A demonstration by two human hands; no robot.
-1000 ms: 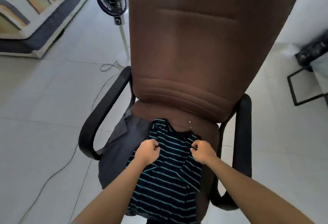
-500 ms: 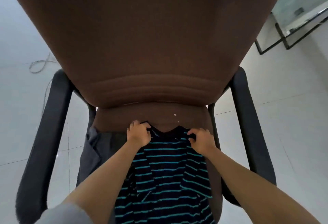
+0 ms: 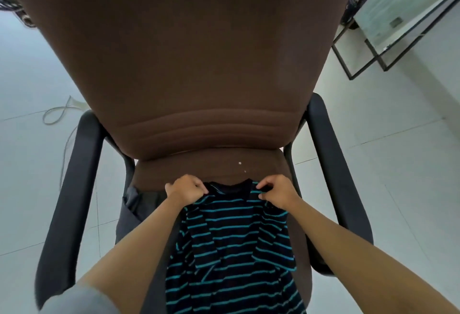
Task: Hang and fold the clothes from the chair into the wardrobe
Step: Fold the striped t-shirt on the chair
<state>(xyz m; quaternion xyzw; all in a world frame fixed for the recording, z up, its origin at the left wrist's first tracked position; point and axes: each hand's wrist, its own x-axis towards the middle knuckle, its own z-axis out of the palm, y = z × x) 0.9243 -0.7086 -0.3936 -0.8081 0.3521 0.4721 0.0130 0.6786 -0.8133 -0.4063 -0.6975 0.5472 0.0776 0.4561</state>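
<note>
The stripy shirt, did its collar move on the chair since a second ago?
Yes. The striped shirt's collar sits farther from the backrest now, with more bare seat showing behind it; both hands grip its shoulders.

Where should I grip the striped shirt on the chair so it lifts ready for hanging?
At the shoulders, one on each side of the collar, from above, as the left hand and right hand do. The striped shirt lies flat, collar toward the backrest.
</note>
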